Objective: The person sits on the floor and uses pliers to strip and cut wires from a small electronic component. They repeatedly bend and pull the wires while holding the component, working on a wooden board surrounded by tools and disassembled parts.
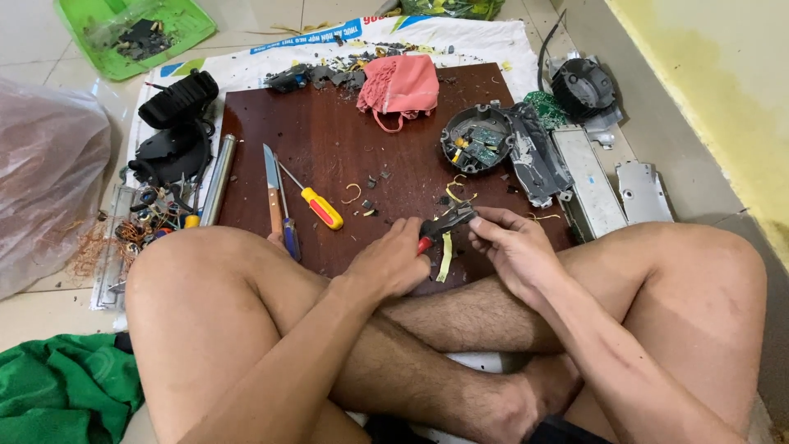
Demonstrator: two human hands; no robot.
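I sit cross-legged at a dark red wooden board (329, 140). My left hand (390, 263) grips a red-handled cutting tool (444, 224) whose dark jaws reach toward my right hand. My right hand (514, 247) pinches a small dark part at the tool's jaws. A yellow strip (445, 256) hangs below, between the two hands. On the board lie a yellow-handled screwdriver (316, 204), a knife (273, 193) and a blue-handled screwdriver (288, 230).
A round black housing with a circuit board (475, 140) and grey metal casings (588, 181) lie at the right. A pink cloth (401, 84) sits at the board's far edge. Black plastic parts (177, 123), copper wire (123, 234), a green tray (136, 33) and a plastic bag (45, 181) are left.
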